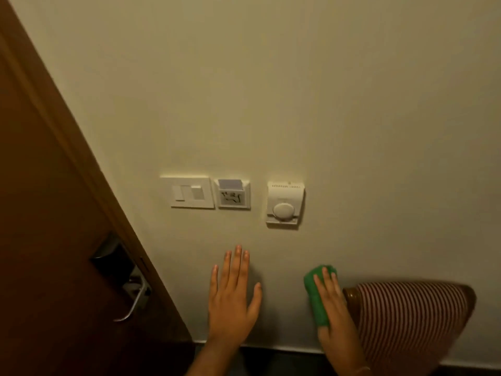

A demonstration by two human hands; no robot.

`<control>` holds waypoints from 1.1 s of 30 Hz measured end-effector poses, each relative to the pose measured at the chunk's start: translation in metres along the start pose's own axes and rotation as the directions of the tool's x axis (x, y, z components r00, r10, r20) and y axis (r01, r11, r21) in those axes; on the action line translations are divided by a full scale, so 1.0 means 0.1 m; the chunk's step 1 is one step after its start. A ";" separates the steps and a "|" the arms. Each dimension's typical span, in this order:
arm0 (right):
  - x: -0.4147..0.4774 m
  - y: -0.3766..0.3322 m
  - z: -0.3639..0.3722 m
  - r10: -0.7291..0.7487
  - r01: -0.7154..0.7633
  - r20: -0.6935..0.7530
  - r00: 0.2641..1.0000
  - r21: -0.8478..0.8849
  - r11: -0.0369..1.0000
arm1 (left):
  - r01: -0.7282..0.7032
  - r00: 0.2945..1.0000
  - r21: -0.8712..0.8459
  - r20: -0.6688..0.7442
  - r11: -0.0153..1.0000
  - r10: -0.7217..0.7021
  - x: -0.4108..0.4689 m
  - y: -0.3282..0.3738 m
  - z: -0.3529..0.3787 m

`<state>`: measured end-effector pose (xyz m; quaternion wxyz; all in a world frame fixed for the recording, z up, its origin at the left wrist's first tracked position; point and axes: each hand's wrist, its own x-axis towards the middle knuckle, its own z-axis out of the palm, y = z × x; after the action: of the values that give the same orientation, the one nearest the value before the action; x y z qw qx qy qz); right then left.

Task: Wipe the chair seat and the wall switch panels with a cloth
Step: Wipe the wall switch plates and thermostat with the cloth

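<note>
The fingers of the left hand (233, 297) are spread flat and straight, empty, held up against the cream wall (298, 90) below the switches; whether the palm actually presses the paint I cannot tell. The right hand (334, 313) lies with its fingers extended over a folded green cloth (315, 294), holding it toward the wall, low and to the right of the other hand.

Above both hands there is a clear band of bare wall before the fittings begin. The white switch panel (187, 192) sits nearest the door, the card-slot panel (234, 195) just beside it with a card poking from its top, and the thermostat (284, 204) with its round dial stands a little apart to the right.

The brown door (48, 213) crowds the left side, its metal handle (132, 302) jutting out near the left hand. To the right, the striped chair (406, 321) back stands close behind the cloth hand; its seat is out of sight, cut off below. Both forearms run off the bottom edge. The markings on the card-slot panel are too blurred to read.
</note>
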<state>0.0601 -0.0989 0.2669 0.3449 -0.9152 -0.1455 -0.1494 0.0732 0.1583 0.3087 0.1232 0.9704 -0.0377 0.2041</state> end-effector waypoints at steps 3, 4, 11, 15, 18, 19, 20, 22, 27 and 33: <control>0.34 -0.40 -0.14 -0.013 0.014 -0.055 0.998 0.017 1.000 | -0.006 0.995 -0.006 -0.095 1.000 0.006 0.20 -0.10 -0.25; 0.44 -0.53 -0.17 -0.020 0.021 -0.075 0.997 0.016 1.000 | -0.010 0.991 0.000 -0.132 1.000 0.010 0.25 -0.14 -0.34; 0.85 -1.10 -0.31 -0.106 0.104 -0.161 0.981 -0.024 0.994 | -0.036 0.957 0.017 -0.288 0.999 0.039 0.53 -0.34 -0.69; 0.99 -1.27 -0.31 -0.150 0.142 -0.189 0.970 -0.057 0.988 | -0.046 0.941 0.027 -0.334 0.999 0.053 0.65 -0.46 -0.79; 1.04 -1.32 -0.26 -0.166 0.153 -0.209 0.964 -0.076 0.985 | -0.046 0.933 0.040 -0.354 0.998 0.058 0.71 -0.55 -0.81; 1.06 -1.33 -0.25 -0.168 0.154 -0.213 0.963 -0.081 0.985 | -0.048 0.932 0.045 -0.358 0.998 0.061 0.72 -0.58 -0.81; 1.08 -1.34 -0.23 -0.172 0.158 -0.216 0.961 -0.084 0.984 | -0.051 0.930 0.050 -0.362 0.997 0.066 0.74 -0.61 -0.81; 1.12 -1.38 -0.21 -0.187 0.172 -0.229 0.955 -0.087 0.981 | -0.055 0.925 0.058 -0.372 0.997 0.073 0.76 -0.66 -0.81; 1.26 -1.47 -0.20 -0.217 0.192 -0.274 0.937 -0.113 0.975 | -0.045 0.925 0.055 -0.376 0.997 0.063 0.83 -0.74 -0.79; 1.44 -1.57 -0.07 -0.249 0.208 -0.306 0.919 -0.161 0.965 | -0.042 0.924 0.061 -0.377 0.997 0.062 1.00 -0.89 -0.80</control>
<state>0.1329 0.0332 0.4178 0.2863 -0.8748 -0.1832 -0.3452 0.1444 0.2621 0.3998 0.0975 0.9143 -0.0336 0.3917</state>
